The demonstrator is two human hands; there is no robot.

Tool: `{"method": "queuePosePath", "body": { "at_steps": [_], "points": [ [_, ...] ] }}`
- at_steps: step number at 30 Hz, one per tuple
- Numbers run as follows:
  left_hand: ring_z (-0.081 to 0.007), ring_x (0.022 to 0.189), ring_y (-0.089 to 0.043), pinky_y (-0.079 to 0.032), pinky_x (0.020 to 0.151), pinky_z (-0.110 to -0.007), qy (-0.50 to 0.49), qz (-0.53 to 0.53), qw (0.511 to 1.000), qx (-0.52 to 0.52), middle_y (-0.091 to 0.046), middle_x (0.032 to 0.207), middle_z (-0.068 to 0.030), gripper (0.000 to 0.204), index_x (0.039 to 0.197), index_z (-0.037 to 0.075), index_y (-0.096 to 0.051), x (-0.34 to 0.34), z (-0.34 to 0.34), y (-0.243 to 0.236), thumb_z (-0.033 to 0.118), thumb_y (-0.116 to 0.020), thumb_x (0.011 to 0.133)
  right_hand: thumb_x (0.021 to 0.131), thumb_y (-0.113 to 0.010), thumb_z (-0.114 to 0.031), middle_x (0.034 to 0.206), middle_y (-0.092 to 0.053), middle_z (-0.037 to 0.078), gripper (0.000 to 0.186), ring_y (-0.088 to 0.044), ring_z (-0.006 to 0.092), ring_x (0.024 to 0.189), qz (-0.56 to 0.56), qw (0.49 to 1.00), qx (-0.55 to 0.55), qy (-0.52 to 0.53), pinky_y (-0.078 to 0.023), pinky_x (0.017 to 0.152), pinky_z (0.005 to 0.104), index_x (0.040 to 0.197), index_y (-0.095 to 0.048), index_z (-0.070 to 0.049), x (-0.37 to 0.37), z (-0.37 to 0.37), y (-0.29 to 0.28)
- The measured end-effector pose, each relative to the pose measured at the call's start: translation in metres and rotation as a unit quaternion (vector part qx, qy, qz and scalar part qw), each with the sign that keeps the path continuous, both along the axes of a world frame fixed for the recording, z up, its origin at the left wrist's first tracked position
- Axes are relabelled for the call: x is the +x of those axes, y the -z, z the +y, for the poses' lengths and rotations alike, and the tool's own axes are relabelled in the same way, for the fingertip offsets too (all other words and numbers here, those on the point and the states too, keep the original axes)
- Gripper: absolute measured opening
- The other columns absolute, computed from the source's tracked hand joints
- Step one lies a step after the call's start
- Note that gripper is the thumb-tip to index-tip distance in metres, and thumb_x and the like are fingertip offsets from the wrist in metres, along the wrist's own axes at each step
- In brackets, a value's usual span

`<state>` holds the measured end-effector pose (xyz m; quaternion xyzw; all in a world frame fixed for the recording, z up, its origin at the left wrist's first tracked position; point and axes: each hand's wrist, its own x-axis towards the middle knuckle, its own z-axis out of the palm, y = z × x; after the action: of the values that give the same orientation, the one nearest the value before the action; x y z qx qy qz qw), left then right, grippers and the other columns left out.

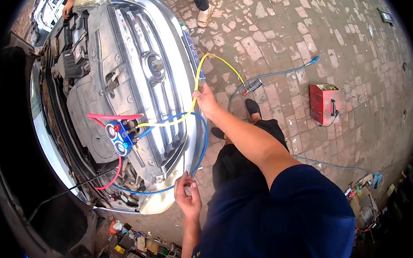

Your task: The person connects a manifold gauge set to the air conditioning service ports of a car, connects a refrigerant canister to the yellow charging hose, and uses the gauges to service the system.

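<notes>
Yellow hose (pixel 199 75) and blue hose (pixel 201 143) drape over the grille.

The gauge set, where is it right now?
In the head view, left of centre: the blue gauge set sits in the open engine bay behind the grille, hoses fanning out from it.

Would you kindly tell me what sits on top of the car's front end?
A blue manifold gauge set sits there, with red, blue and yellow hoses attached. What is beneath the gauges is hidden.
</notes>
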<state>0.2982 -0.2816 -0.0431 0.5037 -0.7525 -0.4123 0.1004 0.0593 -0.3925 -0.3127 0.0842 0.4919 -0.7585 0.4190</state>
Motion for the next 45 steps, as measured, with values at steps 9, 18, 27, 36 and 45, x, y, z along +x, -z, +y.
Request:
{"method": "queuePosePath", "body": {
  "at_steps": [9, 18, 27, 36, 45],
  "points": [
    [-0.0291, 0.126, -0.062, -0.046, 0.109, -0.039, 0.174, -0.050, 0.954, 0.241, -0.062, 0.138, -0.0255, 0.069, 0.149, -0.011, -0.046, -0.209, -0.078, 0.030, 0.029, -0.072, 0.099, 0.089, -0.068, -0.012, 0.110, -0.066, 0.021, 0.035, -0.064, 0.0423, 0.106, 0.598, 0.777, -0.049, -0.191, -0.052, 0.094, 0.0490, 0.121, -0.059, -0.001, -0.008, 0.150, -0.145],
    [-0.0263, 0.068, -0.066, -0.052, 0.070, -0.036, 0.465, -0.117, 0.865, 0.146, -0.071, 0.079, -0.0128, 0.025, 0.116, 0.002, -0.076, -0.244, -0.041, -0.019, 0.019, -0.066, 0.100, 0.106, -0.037, -0.066, 0.142, -0.058, 0.029, 0.088, -0.060, 0.0410, 0.131, -0.340, 0.921, 0.028, -0.186, -0.052, 0.108, 0.0479, 0.150, -0.041, 0.010, -0.080, 0.292, -0.020],
    [-0.0346, 0.078, -0.069, -0.052, 0.074, -0.045, 0.609, -0.137, 0.781, 0.025, -0.074, 0.081, -0.0108, 0.024, 0.108, 0.009, -0.080, -0.202, -0.030, -0.041, 0.027, -0.072, 0.094, 0.101, -0.065, -0.029, 0.081, -0.050, 0.006, 0.025, -0.044, 0.0179, 0.054, -0.332, 0.932, 0.148, 0.001, -0.036, 0.047, 0.0358, 0.111, -0.053, -0.009, -0.185, 0.197, 0.120],
    [-0.0354, 0.092, -0.068, -0.052, 0.084, -0.047, 0.468, -0.146, 0.872, -0.017, -0.071, 0.093, -0.0115, 0.039, 0.134, 0.015, -0.070, -0.150, -0.005, 0.017, 0.023, -0.069, 0.096, 0.105, -0.059, -0.023, 0.068, -0.039, -0.008, 0.028, -0.031, 0.0065, 0.052, -0.003, 0.997, 0.078, 0.025, -0.030, 0.050, 0.0273, 0.121, -0.069, -0.002, -0.302, 0.174, -0.044],
    [-0.0328, 0.093, -0.070, -0.052, 0.085, -0.046, 0.494, -0.185, 0.850, 0.003, -0.072, 0.093, -0.0098, 0.036, 0.125, 0.011, -0.074, -0.121, -0.007, 0.027, 0.026, -0.072, 0.092, 0.108, -0.054, -0.027, 0.064, -0.035, -0.008, 0.029, -0.033, 0.0067, 0.048, -0.037, 0.971, 0.237, -0.013, -0.030, 0.046, 0.0264, 0.122, -0.066, -0.006, -0.196, 0.367, -0.045]
  ]
}}
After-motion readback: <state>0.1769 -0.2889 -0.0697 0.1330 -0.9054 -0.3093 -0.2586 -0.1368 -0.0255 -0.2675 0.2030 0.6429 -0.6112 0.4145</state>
